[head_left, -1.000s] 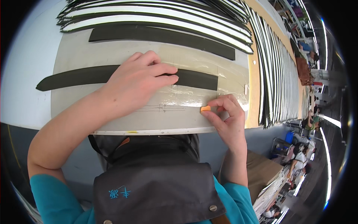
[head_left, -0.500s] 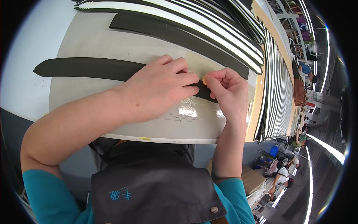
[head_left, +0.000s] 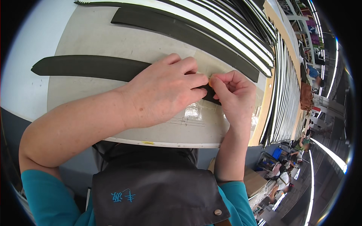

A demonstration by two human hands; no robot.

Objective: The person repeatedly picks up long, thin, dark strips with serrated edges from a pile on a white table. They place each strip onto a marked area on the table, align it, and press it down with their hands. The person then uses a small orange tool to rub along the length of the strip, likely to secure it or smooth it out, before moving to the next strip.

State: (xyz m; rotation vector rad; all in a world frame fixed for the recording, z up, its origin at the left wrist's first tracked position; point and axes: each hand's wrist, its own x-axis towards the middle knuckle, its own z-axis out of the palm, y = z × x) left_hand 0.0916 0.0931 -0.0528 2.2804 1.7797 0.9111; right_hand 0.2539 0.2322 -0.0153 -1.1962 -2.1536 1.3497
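Observation:
A long dark strip [head_left: 86, 67] with a pointed left end lies across the table in front of me. Over its right part is my left hand [head_left: 166, 90], palm down, its fingers bent. Its thumb and index finger close in on the strip near the right end. Beside those fingertips, my right hand [head_left: 236, 97] pinches a small orange-yellow piece [head_left: 211, 80], mostly hidden between thumb and index finger. What kind of piece it is I cannot make out. The strip's right end shows between the two hands.
Another wide dark strip [head_left: 181, 39] lies beyond my hands. Behind it are several black-and-white strips [head_left: 222, 28]. A dense row of similar strips [head_left: 283, 90] stands at the right on a tan board [head_left: 256, 132]. The table's front edge [head_left: 169, 144] runs close to my apron.
My left fingertips are now closer to my right pinch, and less of the orange-yellow piece shows. The whole view has shifted slightly.

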